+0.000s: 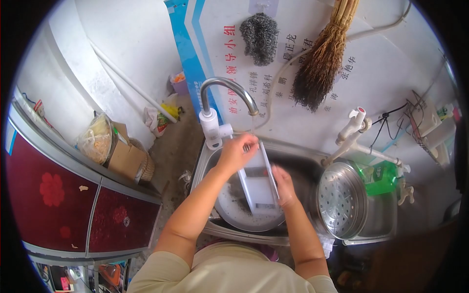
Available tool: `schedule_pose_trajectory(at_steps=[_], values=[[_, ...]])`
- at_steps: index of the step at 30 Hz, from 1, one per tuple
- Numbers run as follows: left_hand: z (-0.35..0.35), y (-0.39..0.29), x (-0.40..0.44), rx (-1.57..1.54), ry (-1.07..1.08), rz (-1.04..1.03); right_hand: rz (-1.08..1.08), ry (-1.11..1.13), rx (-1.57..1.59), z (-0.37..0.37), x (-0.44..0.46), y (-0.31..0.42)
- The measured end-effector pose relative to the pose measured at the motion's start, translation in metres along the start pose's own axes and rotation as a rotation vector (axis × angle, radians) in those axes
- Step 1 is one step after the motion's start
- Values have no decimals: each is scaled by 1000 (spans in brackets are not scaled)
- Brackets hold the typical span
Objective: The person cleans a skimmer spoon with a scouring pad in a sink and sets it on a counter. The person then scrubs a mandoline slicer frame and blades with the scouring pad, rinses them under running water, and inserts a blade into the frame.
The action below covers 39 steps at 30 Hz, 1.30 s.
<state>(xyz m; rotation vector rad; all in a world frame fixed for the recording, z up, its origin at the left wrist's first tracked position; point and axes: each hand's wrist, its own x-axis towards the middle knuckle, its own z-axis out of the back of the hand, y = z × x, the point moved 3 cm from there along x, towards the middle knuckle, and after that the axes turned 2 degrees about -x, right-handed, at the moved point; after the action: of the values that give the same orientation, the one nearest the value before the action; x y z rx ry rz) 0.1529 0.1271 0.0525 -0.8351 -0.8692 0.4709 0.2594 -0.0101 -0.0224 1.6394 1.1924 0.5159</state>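
A long white tray-like piece (259,189) with raised edges is tilted over a round pan (229,207) in the metal sink (305,171). My right hand (283,185) grips its right edge, fingers hidden behind it. At its upper end, under the curved faucet (229,83), my left hand (240,151) is closed, the fingers pressed together; what they hold, if anything, is too small to name. Thin water runs from the spout near these fingers. The pan holds cloudy water with dark bits.
A perforated steel steamer (342,200) stands at the sink's right, beside a green bottle (381,178) and a white tap pipe (349,136). A broom (325,58) and steel wool (259,39) hang on the wall. A dark red cabinet (53,195) is at left.
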Motion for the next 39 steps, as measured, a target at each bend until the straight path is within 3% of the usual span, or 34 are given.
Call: schedule_pose_trajectory(at_steps=[10, 16, 19, 39], values=[[-1, 8, 4, 141, 95, 66, 22, -9, -82, 1, -1, -5], [-3, 3, 3, -29, 131, 53, -39, 2, -7, 6, -1, -7], [-4, 7, 1, -127, 182, 160, -73, 11, 25, 7, -3, -6], [-8, 14, -1, -72, 209, 211, -49, -12, -34, 10, -6, -8]])
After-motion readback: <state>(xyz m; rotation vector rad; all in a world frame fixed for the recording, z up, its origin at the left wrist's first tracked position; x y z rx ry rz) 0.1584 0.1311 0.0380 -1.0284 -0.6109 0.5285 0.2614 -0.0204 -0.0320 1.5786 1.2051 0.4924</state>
